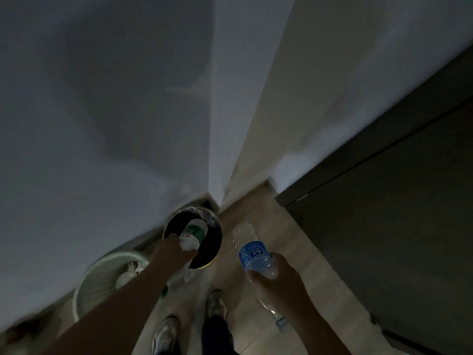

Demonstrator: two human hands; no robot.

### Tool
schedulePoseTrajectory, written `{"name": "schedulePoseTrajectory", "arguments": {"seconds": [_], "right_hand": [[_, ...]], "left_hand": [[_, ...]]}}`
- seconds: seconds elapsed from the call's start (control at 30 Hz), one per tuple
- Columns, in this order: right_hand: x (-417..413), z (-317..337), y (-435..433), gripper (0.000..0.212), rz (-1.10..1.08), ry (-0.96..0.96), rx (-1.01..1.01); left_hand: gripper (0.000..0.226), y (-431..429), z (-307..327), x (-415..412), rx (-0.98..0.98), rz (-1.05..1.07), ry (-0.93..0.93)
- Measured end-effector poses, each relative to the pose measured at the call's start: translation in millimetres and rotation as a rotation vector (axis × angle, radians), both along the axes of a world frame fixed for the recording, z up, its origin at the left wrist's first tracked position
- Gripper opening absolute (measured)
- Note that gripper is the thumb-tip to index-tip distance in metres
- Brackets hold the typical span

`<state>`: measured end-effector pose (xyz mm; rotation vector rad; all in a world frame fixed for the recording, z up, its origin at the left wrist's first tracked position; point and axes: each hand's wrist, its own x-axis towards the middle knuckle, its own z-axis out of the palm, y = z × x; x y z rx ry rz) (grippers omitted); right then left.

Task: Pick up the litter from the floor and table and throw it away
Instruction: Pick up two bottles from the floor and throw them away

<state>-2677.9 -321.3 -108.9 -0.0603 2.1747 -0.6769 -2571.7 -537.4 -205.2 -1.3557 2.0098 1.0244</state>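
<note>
Clear plastic bottle with green label (193,233) found held by left hand (172,248) directly above round black bin with pale rim (216,248), in the corner where two white walls met. Fingers closed round the bottle together with what looked like crumpled white paper (187,245). Long axis tilted, far end pointing into the bin mouth; release judged sufficient to drop it in. Second clear plastic bottle with blue label (252,253) gripped near its base by right hand (277,280), neck pointing away toward the far wall, lying to the right of the bin over pale tiled floor (294,242). Left hand nearer the bin. Further clear bottle (272,315) seen below the right wrist; grip on it not determinable. Pale ribbed basket (94,278) noted at near left.
</note>
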Motion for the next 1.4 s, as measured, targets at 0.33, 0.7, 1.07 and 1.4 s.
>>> {"name": "schedulePoseTrajectory", "arguments": {"seconds": [0.33, 0.7, 1.07, 1.4], "right_hand": [[-12.9, -53.1, -35.6, 0.049, 0.253, 0.007, 0.14], [-8.1, -110.2, -130.4, 0.076, 0.434, -0.103, 0.24], [6.3, -66.2, -135.9, 0.061, 0.688, 0.016, 0.19], [28.0, 54.0, -158.5, 0.048, 1.173, 0.287, 0.023]], "left_hand": [[0.05, -24.1, -21.9, 9.5, -0.132, -0.149, -0.025], [0.043, -31.8, -2.3, 62.5, -0.162, -0.236, -0.09], [0.039, -28.9, 52.0, 74.2, -0.176, -0.188, -0.069], [0.036, -16.9, 158.4, 105.4, -0.312, -0.189, -0.008]]}}
